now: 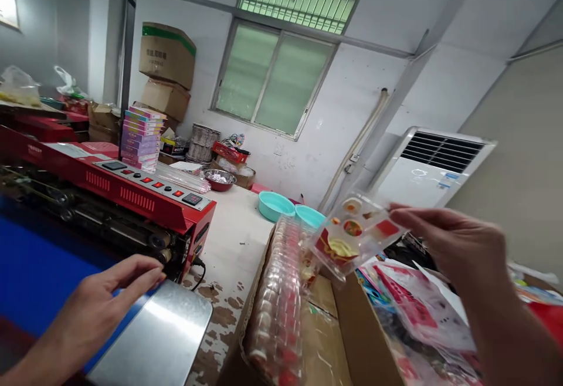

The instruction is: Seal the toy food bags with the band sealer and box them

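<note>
Plainly, from the head view, we have our right hand point(461, 245) pinching a clear pack point(347, 236) by its edge, thumb against fingers, with small food-like shapes inside it. The pack hangs tilted, to the left of that grip and above an open cardboard box point(358, 321). Our left hand point(109, 298) has its fingertips drawn together, with nothing we can make out between them; it hovers over the blue belt point(33, 280), and a metal plate point(158, 333) lies just beyond its fingers. As we judge it, the work is partway through: a tight row of packs point(275, 292) stands in the box, the one in our grip is outside that row, and brown cardboard shows beside the row, so room seems left. As for other containers, past the held pack sit two turquoise basins point(275, 213), whose contents we cannot make out. Farther off, between our two grips, a red bowl point(222, 187) holds whitish bits too small to name. Below our right grip, outside the box, lie plastic bags point(417, 310) with pink print, heaped together.
</note>
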The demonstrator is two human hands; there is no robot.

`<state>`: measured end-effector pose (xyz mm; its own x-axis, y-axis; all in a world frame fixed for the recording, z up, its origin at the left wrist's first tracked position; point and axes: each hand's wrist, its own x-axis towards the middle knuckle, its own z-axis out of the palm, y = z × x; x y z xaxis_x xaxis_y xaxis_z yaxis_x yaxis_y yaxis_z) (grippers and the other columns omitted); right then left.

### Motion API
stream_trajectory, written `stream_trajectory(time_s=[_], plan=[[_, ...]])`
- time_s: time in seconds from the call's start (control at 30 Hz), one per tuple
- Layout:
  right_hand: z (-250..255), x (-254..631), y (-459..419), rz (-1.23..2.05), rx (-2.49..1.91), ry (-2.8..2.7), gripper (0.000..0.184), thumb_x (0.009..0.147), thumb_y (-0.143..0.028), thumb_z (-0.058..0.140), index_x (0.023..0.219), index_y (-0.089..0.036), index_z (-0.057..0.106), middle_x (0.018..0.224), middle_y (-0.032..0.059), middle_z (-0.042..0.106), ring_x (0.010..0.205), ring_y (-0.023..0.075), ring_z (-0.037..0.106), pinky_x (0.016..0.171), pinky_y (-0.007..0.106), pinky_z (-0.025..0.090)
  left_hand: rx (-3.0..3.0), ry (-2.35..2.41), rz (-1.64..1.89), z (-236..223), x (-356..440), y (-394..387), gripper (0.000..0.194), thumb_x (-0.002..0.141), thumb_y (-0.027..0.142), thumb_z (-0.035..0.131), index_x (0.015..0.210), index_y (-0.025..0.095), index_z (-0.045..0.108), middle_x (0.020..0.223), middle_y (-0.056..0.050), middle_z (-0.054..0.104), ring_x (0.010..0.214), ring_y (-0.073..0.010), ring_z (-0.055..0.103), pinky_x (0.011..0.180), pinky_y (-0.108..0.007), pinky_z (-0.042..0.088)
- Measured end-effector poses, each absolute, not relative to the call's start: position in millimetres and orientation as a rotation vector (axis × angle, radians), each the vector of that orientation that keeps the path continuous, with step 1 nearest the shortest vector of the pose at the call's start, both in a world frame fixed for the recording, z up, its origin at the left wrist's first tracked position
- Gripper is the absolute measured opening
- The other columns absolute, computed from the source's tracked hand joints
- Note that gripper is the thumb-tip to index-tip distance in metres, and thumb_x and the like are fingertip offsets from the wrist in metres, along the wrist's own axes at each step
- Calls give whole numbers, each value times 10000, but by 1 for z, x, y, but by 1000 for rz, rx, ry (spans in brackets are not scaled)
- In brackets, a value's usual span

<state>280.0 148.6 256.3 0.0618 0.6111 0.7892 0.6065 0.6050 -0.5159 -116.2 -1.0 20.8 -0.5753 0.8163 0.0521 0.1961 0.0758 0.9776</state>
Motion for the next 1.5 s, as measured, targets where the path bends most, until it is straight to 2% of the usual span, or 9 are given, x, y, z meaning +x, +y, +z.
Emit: stream_trajectory(time_s=[0.13, 0.33, 0.47, 0.6, 0.77, 0.9, 1.17, 1.37, 1.5], plan=[[265, 230, 95, 206, -834, -1555, 226, 546, -322, 833, 670, -171, 720, 786, 99, 726, 746, 225, 682, 765, 384, 545, 1231, 1553, 1592, 56, -100, -1, 391, 703, 543, 661, 968, 257, 628, 981, -4, 676, 981, -210, 589, 793, -217, 452], [179, 136, 68, 1045, -728, -1837, 233, 544, -336, 829, 634, -155, 713, 772, 91, 725, 732, 195, 666, 676, 305, 533, 1111, 1038, 1636, 89, -91, -14, 617, 704, 522, 678, 1213, 211, 520, 1226, -92, 584, 1125, -222, 533, 815, -253, 465], [127, 97, 60, 1307, -725, -1830, 253, 535, -359, 830, 636, -155, 717, 789, 90, 726, 675, 160, 634, 633, 270, 493, 954, 1008, 1485, 80, -95, -18, 466, 688, 454, 686, 1044, 161, 619, 965, -92, 666, 794, -179, 623, 668, -268, 470], [97, 77, 61, 1427, -755, -1821, 290, 515, -372, 835, 659, -147, 722, 744, 78, 718, 624, 136, 599, 611, 257, 465, 763, 1166, 1492, 60, -103, -17, 253, 586, 256, 678, 816, 159, 637, 711, -19, 633, 599, -124, 565, 565, -245, 442], [68, 61, 76, 1507, -799, -1800, 329, 509, -392, 834, 663, -129, 710, 655, 59, 692, 586, 129, 576, 602, 257, 451, 640, 1238, 1513, 43, -108, -6, 230, 535, 234, 674, 752, 165, 639, 628, 12, 607, 529, -102, 522, 483, -216, 389], [48, 53, 90, 1599, -886, -1762, 344, 461, -389, 851, 625, -134, 691, 687, 53, 698, 608, 133, 592, 630, 264, 459, 534, 1269, 1490, 24, -116, 10, 268, 494, 226, 728, 730, 124, 654, 667, -47, 657, 530, -124, 553, 489, -236, 410], [4, 33, 106, 1692, -1071, -1587, 390, 390, -370, 870, 591, -113, 658, 555, 13, 625, 516, 102, 548, 542, 236, 438, 407, 1332, 1610, -22, -129, 50, 260, 526, 271, 783, 586, 117, 583, 524, -54, 619, 466, -140, 551, 472, -248, 417], [-7, 29, 117, 1746, -1072, -1467, 417, 381, -370, 879, 616, -106, 657, 605, 34, 644, 579, 135, 601, 601, 259, 490, 486, 1278, 1467, -24, -142, 53, 396, 514, 417, 808, 690, 101, 645, 515, -15, 587, 422, -101, 493, 411, -207, 347], [-7, 28, 121, 1760, -1038, -1496, 418, 430, -403, 866, 624, -109, 641, 632, 41, 654, 608, 140, 615, 642, 274, 505, 496, 1242, 1334, -19, -153, 49, 333, 469, 309, 816, 661, 104, 636, 501, -3, 574, 398, -86, 463, 417, -212, 372]])
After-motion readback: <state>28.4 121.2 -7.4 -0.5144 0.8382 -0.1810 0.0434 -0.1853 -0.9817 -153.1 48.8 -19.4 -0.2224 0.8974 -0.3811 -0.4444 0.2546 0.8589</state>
